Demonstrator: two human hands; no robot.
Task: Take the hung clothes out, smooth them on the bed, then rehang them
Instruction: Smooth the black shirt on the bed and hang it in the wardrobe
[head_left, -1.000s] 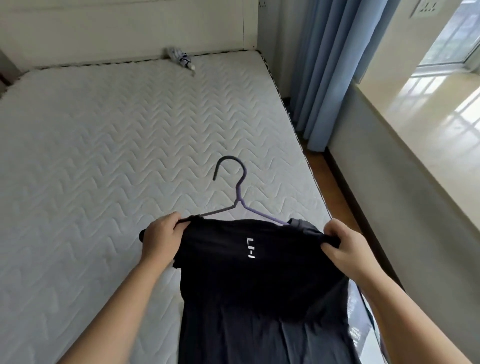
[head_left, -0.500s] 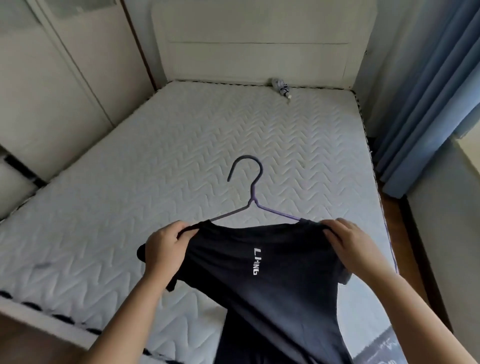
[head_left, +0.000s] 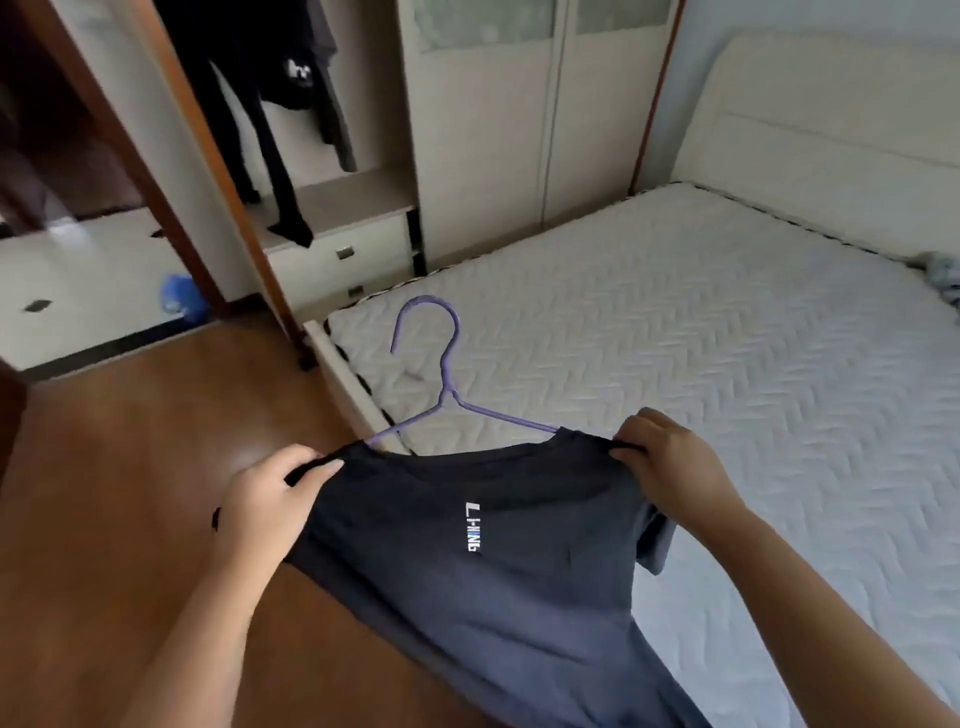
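A dark navy T-shirt (head_left: 493, 582) with a small white logo hangs on a purple hanger (head_left: 441, 374), whose hook points up and away from me. My left hand (head_left: 270, 499) grips the shirt's left shoulder and my right hand (head_left: 665, 462) grips its right shoulder, holding it spread in the air over the bed's corner. The lower part of the shirt drops out of view at the bottom. The white quilted mattress (head_left: 727, 374) lies to the right.
An open wardrobe (head_left: 322, 156) stands ahead on the left with dark clothes (head_left: 270, 130) hanging inside above drawers. Brown wooden floor (head_left: 130, 467) fills the left. A blue object (head_left: 179, 301) lies by the drawers. A small grey bundle (head_left: 943, 270) rests near the headboard.
The view has swung left from the bed toward the wardrobe. The shirt on its hanger stays gripped by both hands and now hangs over the bed's corner and floor.
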